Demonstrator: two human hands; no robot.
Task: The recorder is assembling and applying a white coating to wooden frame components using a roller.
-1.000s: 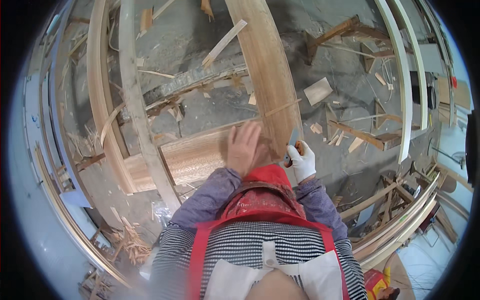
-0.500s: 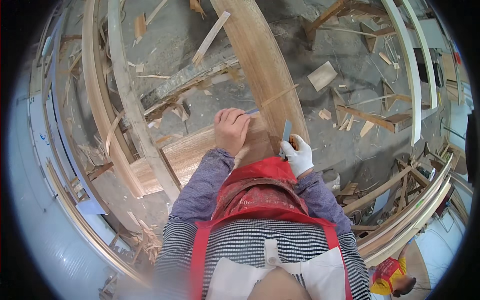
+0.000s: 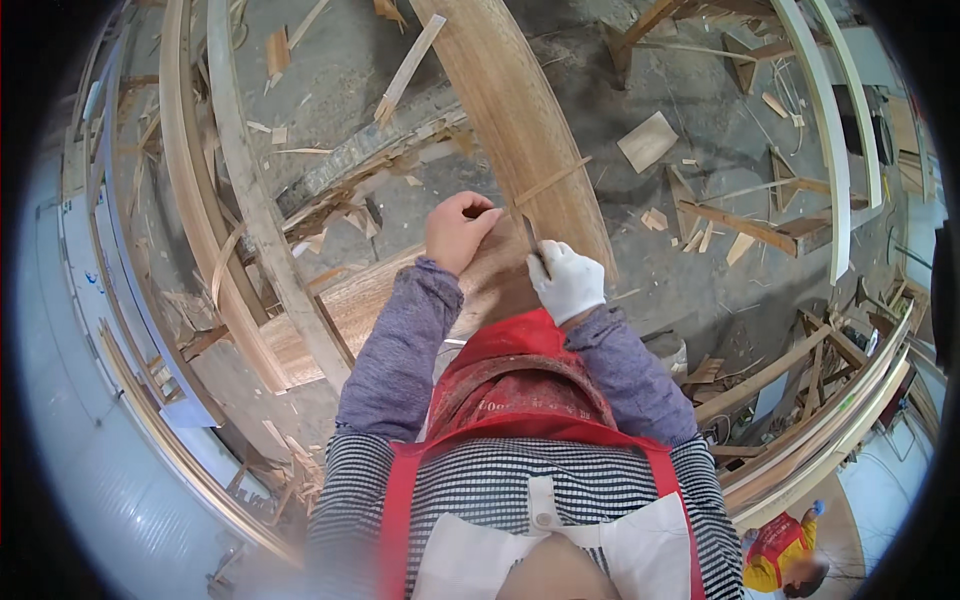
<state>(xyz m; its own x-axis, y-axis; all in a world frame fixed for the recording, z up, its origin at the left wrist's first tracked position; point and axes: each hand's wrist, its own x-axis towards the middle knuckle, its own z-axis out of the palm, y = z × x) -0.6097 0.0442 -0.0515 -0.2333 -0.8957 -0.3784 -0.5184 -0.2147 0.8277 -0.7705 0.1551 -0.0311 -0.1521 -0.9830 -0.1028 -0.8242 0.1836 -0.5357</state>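
Note:
My bare left hand is closed in a pinch over a wide wooden board. Whatever is between its fingertips is too small to make out. My white-gloved right hand grips a flat-bladed hand tool; its handle is hidden in the fist. The narrow metal blade, seen nearly edge-on, points up toward the thin wood strip. That strip lies slantwise across a long plank, its lower end close to the blade tip and my left fingertips. The plank meets the board below my hands.
Long wooden lengths stand at the left, beside a pale beam. Wood scraps litter the concrete floor. Wooden frames and a stack of boards are at the right. Another person is at the lower right.
My right hand has moved up and left, bringing the blade from beside the plank to the strip's lower end. My left hand has shifted slightly up, its fingers now pinched; the bluish piece near them no longer shows.

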